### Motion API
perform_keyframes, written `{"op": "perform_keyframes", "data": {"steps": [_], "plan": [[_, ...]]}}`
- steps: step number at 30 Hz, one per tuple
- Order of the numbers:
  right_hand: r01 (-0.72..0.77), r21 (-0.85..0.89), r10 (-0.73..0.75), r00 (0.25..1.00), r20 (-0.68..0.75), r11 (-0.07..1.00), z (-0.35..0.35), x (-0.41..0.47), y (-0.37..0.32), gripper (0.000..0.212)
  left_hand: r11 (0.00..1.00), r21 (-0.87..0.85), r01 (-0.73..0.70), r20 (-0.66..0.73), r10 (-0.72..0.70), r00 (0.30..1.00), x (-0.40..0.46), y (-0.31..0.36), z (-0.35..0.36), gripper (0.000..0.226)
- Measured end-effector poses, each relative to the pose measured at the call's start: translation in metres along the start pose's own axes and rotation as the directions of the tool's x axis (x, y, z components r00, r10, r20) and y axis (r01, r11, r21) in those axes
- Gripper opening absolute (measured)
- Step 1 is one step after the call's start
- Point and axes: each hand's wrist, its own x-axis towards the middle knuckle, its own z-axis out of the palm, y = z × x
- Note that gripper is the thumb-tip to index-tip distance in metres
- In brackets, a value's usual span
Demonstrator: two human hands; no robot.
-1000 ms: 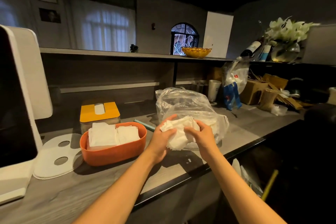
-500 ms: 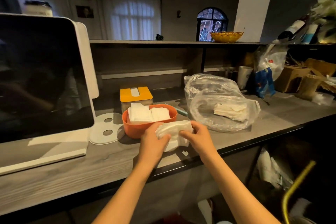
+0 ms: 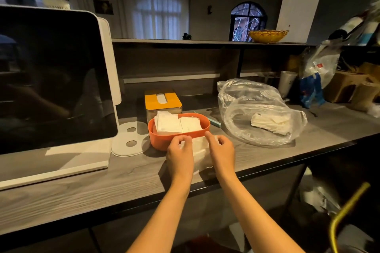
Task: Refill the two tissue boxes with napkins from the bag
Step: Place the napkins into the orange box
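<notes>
Head view: both hands — left hand [image 3: 180,155], right hand [image 3: 222,153] — now pinch the napkin stack [image 3: 200,150] carried from the bag [image 3: 261,113] to the orange box [image 3: 164,139], ready to drop in.

Matt, grey wood-grain counter [image 3: 82,187]; smooth orange plastic tissue box [image 3: 164,141] of soft white paper napkins [image 3: 174,123]; crinkled, glossy clear plastic bag [image 3: 246,96]; glossy black screen [image 3: 51,80].
</notes>
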Motion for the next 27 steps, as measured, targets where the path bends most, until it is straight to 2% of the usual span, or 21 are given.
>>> {"op": "perform_keyframes", "data": {"steps": [3,5,9,11,14,16,18,20,22,24,25,27], "plan": [[0.017,0.003,-0.017,0.999,-0.038,1.000,0.000,0.004,0.005,0.018,1.000,0.026,-0.013,-0.008,0.013,1.000,0.000,-0.002,0.001,0.013],[0.037,0.021,-0.037,0.999,-0.016,0.999,0.004,0.005,0.005,0.013,1.000,-0.017,-0.008,0.027,0.009,1.000,-0.002,-0.001,0.003,0.013],[0.019,0.072,-0.015,0.999,-0.045,0.997,0.006,0.010,0.003,0.013,0.998,-0.064,-0.010,-0.026,0.009,1.000,0.001,-0.004,0.003,0.010],[0.015,0.039,-0.013,0.999,-0.049,0.999,0.006,0.013,0.004,0.014,0.998,-0.054,0.016,-0.021,-0.017,1.000,0.002,-0.005,0.003,0.013],[0.018,-0.048,-0.016,0.999,0.030,0.999,0.009,0.014,0.007,0.019,0.994,-0.100,0.041,0.055,-0.035,0.998,0.000,-0.003,0.003,0.017],[0.027,-0.058,-0.027,1.000,0.000,0.998,0.009,0.016,0.007,0.028,0.997,-0.076,0.029,0.106,-0.021,0.994,-0.001,-0.003,0.000,0.018],[0.041,-0.112,-0.046,0.998,-0.046,0.993,0.005,0.019,0.006,0.044,0.997,0.044,-0.069,0.234,0.057,0.971,-0.001,-0.004,-0.006,0.016],[0.012,-0.149,-0.027,0.995,-0.094,0.989,0.003,0.020,0.004,0.052,0.961,0.179,-0.209,0.424,0.116,0.898,-0.002,-0.004,-0.011,0.017],[-0.024,-0.103,0.006,0.986,-0.165,0.994,0.002,0.021,0.002,0.053,0.914,0.270,-0.303,0.563,0.106,0.820,-0.005,-0.003,-0.014,0.047],[-0.037,-0.054,0.024,0.973,-0.231,0.998,0.001,0.022,-0.001,0.052,0.888,0.305,-0.345,0.606,0.099,0.789,-0.007,-0.001,-0.017,0.075],[-0.036,-0.034,0.026,0.969,-0.247,0.999,0.001,0.022,-0.001,0.051,0.885,0.297,-0.358,0.605,0.115,0.788,-0.007,0.000,-0.018,0.079],[-0.034,0.029,0.040,0.972,-0.232,0.999,0.002,0.023,-0.003,0.051,0.876,0.288,-0.387,0.586,0.158,0.795,-0.003,0.000,-0.021,0.072]]}}
